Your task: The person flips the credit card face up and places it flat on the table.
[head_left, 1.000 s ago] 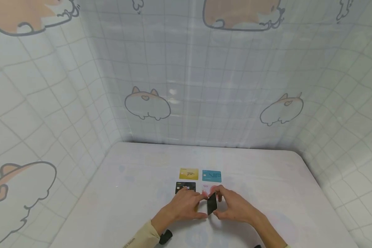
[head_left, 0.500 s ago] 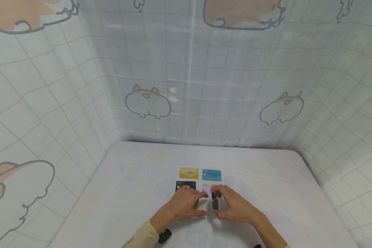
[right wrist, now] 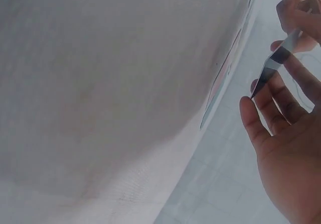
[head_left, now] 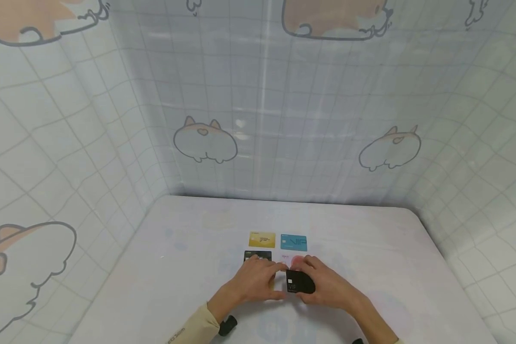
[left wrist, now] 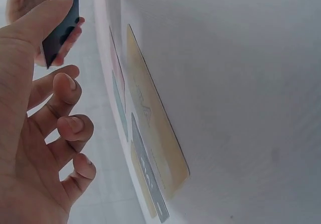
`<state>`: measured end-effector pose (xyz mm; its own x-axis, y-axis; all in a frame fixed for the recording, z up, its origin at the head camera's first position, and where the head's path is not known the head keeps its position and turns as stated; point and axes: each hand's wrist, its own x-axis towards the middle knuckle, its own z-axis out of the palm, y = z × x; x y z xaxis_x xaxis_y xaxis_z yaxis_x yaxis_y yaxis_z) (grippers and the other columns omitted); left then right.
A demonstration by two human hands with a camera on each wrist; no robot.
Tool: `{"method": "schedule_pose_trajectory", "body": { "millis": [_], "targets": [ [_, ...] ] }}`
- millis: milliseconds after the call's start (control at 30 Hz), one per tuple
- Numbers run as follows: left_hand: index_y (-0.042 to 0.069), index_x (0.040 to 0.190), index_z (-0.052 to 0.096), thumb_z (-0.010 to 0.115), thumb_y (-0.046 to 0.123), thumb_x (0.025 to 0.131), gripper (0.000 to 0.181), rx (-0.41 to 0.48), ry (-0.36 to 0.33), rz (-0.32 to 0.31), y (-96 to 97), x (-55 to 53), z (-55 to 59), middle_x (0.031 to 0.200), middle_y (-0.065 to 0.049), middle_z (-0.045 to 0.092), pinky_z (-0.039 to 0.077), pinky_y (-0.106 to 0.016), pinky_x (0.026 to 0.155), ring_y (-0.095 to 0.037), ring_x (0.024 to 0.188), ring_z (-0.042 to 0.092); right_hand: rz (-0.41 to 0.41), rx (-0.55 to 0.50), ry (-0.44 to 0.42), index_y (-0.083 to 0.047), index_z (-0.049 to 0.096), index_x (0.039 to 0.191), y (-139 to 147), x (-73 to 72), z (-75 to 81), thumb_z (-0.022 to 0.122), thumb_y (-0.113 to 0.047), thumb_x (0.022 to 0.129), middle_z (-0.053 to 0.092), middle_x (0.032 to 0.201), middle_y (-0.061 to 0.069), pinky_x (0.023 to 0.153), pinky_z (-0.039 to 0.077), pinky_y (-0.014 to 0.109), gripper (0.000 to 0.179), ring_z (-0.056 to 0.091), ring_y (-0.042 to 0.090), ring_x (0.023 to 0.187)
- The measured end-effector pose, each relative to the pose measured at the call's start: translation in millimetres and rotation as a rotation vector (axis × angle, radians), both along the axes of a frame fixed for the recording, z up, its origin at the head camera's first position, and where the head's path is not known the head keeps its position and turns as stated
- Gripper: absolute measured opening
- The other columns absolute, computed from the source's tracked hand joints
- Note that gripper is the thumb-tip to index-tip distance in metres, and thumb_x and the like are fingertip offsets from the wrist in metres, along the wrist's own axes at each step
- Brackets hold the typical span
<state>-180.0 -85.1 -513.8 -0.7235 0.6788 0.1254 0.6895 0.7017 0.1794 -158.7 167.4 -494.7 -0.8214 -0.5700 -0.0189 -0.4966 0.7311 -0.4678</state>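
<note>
My right hand [head_left: 328,286] holds a black card [head_left: 300,282] upright over the table, between thumb and fingers. Its face, with a chip and "VIP" lettering, is toward the head camera. My left hand [head_left: 254,281] hovers just left of it, thumb and index finger spread by the card's left edge. In the left wrist view the other left fingers [left wrist: 75,124] are loosely bent around nothing. A gold card [left wrist: 150,116] lies beneath that hand, mostly hidden in the head view. Behind the hands lie another black card [head_left: 258,254] and a pink-and-white card [head_left: 285,259], both partly covered.
A yellow card [head_left: 262,240] and a teal "VIP" card [head_left: 294,242] lie side by side farther back on the white table [head_left: 189,267]. Grid-patterned curtains with cartoon dogs [head_left: 205,141] enclose the table at the back and sides.
The card in my right hand has swung from steeply angled, through nearly edge-on, to showing its lettered face. The left hand has stayed almost in place.
</note>
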Motion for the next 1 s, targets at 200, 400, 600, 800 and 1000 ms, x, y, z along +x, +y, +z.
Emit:
{"method": "schedule_pose_trajectory", "body": {
  "millis": [200,400,600,800,1000],
  "targets": [
    [0.032,0.125,0.065,0.069,0.077,0.075,0.067,0.021,0.046,-0.013,-2.0,5.5,1.5,0.067,0.022,0.045,0.042,-0.031,0.077,-0.002,0.076,0.053,-0.011,0.043,-0.028,-0.028,0.059,0.135,-5.7,4.2,1.4,0.081,-0.045,0.082,0.05,0.134,-0.006,0.099,0.05,0.044,0.059,0.052,0.015,0.114],
    [0.031,0.122,0.067,0.07,0.076,0.075,0.064,0.047,0.055,-0.021,-3.3,10.6,3.2,0.062,0.023,0.042,0.039,-0.029,0.073,0.0,0.072,0.05,-0.009,0.07,-0.012,-0.027,0.062,0.132,-8.8,8.6,0.6,0.082,-0.045,0.081,0.051,0.133,-0.005,0.099,0.05,0.044,0.058,0.052,0.015,0.115],
    [0.034,0.119,0.067,0.07,0.074,0.077,0.058,0.01,0.049,-0.023,-3.2,13.2,3.5,0.065,0.021,0.044,0.038,-0.03,0.074,-0.001,0.069,0.047,-0.011,0.118,-0.038,-0.029,0.062,0.132,-11.1,11.9,-2.4,0.081,-0.048,0.081,0.051,0.137,-0.001,0.1,0.049,0.047,0.058,0.052,0.019,0.119],
    [0.033,0.115,0.068,0.072,0.072,0.077,0.055,-0.059,0.036,-0.017,0.3,14.9,1.2,0.071,0.019,0.052,0.042,-0.034,0.077,-0.006,0.077,0.055,-0.006,0.164,-0.04,-0.031,0.062,0.132,-13.0,12.3,-5.4,0.081,-0.051,0.08,0.053,0.135,-0.001,0.101,0.049,0.047,0.058,0.054,0.02,0.118],
    [0.034,0.115,0.07,0.072,0.073,0.075,0.056,-0.108,0.024,0.015,3.9,16.0,-2.6,0.081,0.016,0.063,0.045,-0.039,0.084,-0.009,0.084,0.061,-0.018,0.177,-0.066,-0.031,0.064,0.128,-13.2,12.4,-8.8,0.084,-0.05,0.078,0.054,0.13,-0.003,0.099,0.05,0.046,0.057,0.054,0.018,0.114]
  ]
}}
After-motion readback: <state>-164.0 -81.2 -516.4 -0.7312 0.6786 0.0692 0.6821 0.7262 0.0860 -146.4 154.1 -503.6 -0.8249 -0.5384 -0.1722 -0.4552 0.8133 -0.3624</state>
